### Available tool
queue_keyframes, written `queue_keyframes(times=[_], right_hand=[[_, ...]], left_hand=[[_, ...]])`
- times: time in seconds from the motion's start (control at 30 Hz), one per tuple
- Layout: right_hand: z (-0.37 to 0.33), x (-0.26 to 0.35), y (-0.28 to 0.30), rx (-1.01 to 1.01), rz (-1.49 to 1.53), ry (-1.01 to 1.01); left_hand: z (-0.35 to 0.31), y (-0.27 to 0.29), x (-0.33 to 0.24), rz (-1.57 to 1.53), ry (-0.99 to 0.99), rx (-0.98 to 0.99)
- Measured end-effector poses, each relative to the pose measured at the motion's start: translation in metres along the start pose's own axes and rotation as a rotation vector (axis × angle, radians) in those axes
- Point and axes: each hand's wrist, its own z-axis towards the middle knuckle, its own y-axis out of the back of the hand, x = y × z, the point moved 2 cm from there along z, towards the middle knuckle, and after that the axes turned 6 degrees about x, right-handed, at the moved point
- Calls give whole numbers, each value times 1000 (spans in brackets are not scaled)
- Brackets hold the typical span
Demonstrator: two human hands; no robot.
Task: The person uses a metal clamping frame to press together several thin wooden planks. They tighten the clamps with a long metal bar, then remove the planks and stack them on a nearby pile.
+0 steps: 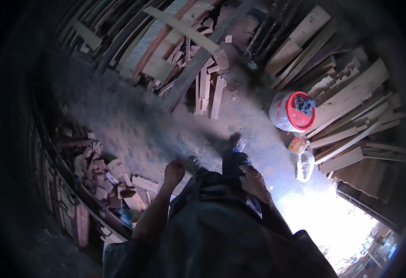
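Observation:
My left hand [174, 173] hangs beside my left leg, its fingers curled into a loose fist with nothing seen in it. In front of my right thigh is my right hand [255, 181], fingers loosely apart, nothing visible in its grasp. Both hands are dim, so finer detail is hard to make out. My feet are on the dusty floor [156, 125], one ahead of the other. Neither hand touches any of the wood around me.
Wood offcuts [115, 176] are heaped at left behind a long dark rail. Ahead, short boards [205, 95] lean by a rack of planks [166, 28]. A white bucket with a red lid [301, 111], a plastic bottle [306, 166] and stacked planks [346, 97] stand at right, near a bright opening.

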Motion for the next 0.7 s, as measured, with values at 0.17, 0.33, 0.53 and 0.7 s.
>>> queue_keyframes(times=[0.17,0.33,0.53,0.7], right_hand=[[100,-20,-2,15,323,-95],[182,-87,-47,30,830,-393],[325,-229,-168,-139,815,-663],[481,-296,-230,-183,940,-616]], left_hand=[[112,-25,-15,-43,-9,53],[220,-111,61,-514,214,138],[386,-171,29,-704,682,252],[523,-225,70,-386,782,185]])
